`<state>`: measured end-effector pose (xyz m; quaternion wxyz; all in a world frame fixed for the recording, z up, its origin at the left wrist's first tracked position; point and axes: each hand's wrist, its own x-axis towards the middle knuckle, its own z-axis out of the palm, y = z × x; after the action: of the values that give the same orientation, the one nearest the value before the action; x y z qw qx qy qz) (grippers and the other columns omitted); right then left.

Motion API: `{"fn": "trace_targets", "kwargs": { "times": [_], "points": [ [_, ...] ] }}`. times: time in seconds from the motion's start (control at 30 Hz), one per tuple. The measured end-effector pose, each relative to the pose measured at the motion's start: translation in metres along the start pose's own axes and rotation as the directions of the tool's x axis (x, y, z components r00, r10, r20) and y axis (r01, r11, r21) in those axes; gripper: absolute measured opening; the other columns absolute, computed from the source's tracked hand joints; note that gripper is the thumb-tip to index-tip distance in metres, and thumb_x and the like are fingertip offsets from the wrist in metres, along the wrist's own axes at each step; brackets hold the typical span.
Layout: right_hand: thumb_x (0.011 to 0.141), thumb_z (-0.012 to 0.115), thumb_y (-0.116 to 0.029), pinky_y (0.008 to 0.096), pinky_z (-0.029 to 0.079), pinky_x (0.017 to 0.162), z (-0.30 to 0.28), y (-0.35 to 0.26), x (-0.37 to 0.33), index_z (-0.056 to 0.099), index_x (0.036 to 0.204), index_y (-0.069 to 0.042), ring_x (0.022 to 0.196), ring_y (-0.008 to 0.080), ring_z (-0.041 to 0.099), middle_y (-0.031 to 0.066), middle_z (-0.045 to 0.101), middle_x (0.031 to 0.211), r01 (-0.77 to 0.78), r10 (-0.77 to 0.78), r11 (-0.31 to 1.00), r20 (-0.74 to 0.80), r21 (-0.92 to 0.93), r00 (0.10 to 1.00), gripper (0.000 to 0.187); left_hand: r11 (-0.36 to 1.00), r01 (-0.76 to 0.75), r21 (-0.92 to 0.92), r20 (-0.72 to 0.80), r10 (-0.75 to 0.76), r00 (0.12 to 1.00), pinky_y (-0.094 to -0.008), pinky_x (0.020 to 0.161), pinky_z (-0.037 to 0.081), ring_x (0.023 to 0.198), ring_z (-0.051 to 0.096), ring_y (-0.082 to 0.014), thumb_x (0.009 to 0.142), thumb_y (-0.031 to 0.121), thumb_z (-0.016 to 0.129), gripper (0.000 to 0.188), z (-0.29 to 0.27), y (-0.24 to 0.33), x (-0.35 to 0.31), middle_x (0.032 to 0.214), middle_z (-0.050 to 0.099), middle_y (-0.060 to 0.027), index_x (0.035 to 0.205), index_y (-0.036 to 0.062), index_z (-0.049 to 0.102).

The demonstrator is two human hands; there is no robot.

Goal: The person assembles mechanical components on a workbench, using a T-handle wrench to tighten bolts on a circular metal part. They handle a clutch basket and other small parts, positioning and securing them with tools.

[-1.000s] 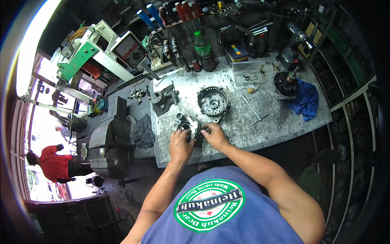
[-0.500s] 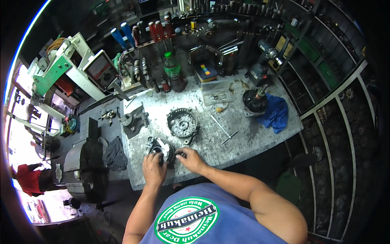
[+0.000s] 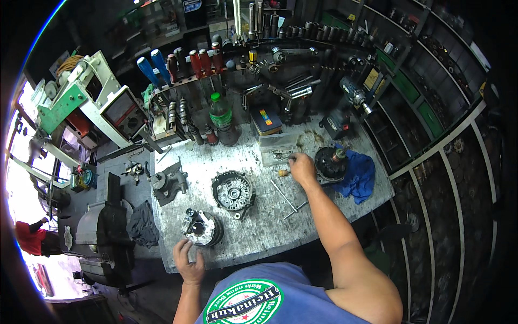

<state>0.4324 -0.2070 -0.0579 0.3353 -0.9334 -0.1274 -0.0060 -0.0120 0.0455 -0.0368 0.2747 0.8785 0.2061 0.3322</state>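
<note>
My left hand (image 3: 189, 262) rests at the near left of the bench, fingers apart and empty, just beside a round alternator part (image 3: 213, 233) with a dark ring and a silver top. Stretched out to the far middle, my right hand (image 3: 302, 168) has its fingers curled together at the right edge of a clear plastic tray (image 3: 270, 141) with small metal bits in it. Whatever those fingers hold, if anything, is hidden. A small brass-coloured piece (image 3: 283, 173) lies just left of that hand. The open alternator housing (image 3: 233, 192) lies mid-bench, between my hands.
A T-handle wrench (image 3: 284, 196) lies right of the housing. Beyond my right hand stand a dark round motor part (image 3: 329, 164) and a blue cloth (image 3: 357, 175). A green-capped bottle (image 3: 220, 113), a dark box (image 3: 265, 121) and racked screwdrivers (image 3: 147, 70) line the back.
My right hand has left the alternator part and reached far to the right, to the plastic tray. My left hand has let go of the part and drawn back toward me. The view has shifted.
</note>
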Motion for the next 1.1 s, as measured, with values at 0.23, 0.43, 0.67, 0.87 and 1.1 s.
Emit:
{"fn": "trace_targets", "kwargs": {
  "times": [0.23,0.43,0.67,0.87,1.1],
  "points": [
    [0.093,0.081,-0.032,0.0499,0.059,0.097,0.028,-0.026,0.055,0.082,0.109,-0.002,0.111,0.0426,0.075,0.0242,0.079,0.113,-0.079,0.143,0.954,0.209,-0.289,0.967,0.034,0.974,0.201,0.103,-0.128,-0.188,0.974,-0.0491,0.108,0.05,0.122,0.065,-0.0416,0.085,-0.001,0.072,0.036,-0.008,-0.009,-0.017,0.13,0.067,-0.0213,0.121,0.0014,0.07],
    [0.092,0.083,-0.033,0.0496,0.061,0.094,0.032,-0.023,0.059,0.082,0.107,-0.002,0.109,0.042,0.076,0.0249,0.079,0.115,-0.154,0.212,0.951,0.2,-0.268,0.957,0.035,0.961,0.256,0.106,-0.133,-0.242,0.961,-0.0485,0.107,0.051,0.12,0.066,-0.0407,0.086,-0.001,0.071,0.032,-0.009,-0.007,-0.027,0.128,0.068,-0.021,0.117,0.0015,0.071],
    [0.09,0.085,-0.029,0.0471,0.059,0.094,0.034,-0.015,0.064,0.084,0.106,-0.004,0.104,0.0415,0.076,0.024,0.079,0.107,0.025,0.0,0.996,0.3,-0.08,0.954,0.03,0.957,0.276,0.086,-0.115,-0.266,0.957,-0.0483,0.106,0.051,0.12,0.067,-0.0406,0.087,0.0,0.071,0.029,-0.011,-0.012,-0.025,0.126,0.069,-0.0211,0.116,0.0008,0.071],
    [0.087,0.084,-0.018,0.0456,0.06,0.086,0.046,-0.02,0.054,0.082,0.101,-0.001,0.095,0.04,0.077,0.0241,0.079,0.098,0.114,-0.109,0.993,0.12,-0.032,0.987,0.022,0.961,0.262,0.086,-0.115,-0.252,0.961,-0.0481,0.107,0.05,0.121,0.066,-0.0411,0.088,-0.001,0.07,0.028,-0.014,-0.017,-0.016,0.128,0.068,-0.0214,0.116,0.0008,0.072],
    [0.085,0.084,-0.009,0.0367,0.06,0.081,0.054,-0.005,0.059,0.081,0.108,0.001,0.085,0.0253,0.077,0.017,0.081,0.095,0.011,-0.063,0.954,0.167,0.298,0.984,0.024,0.952,0.287,0.103,-0.112,-0.276,0.955,-0.0486,0.107,0.05,0.121,0.065,-0.0413,0.087,0.0,0.07,0.028,-0.021,-0.023,-0.032,0.129,0.068,-0.0213,0.115,0.0013,0.072]
  ]
}}
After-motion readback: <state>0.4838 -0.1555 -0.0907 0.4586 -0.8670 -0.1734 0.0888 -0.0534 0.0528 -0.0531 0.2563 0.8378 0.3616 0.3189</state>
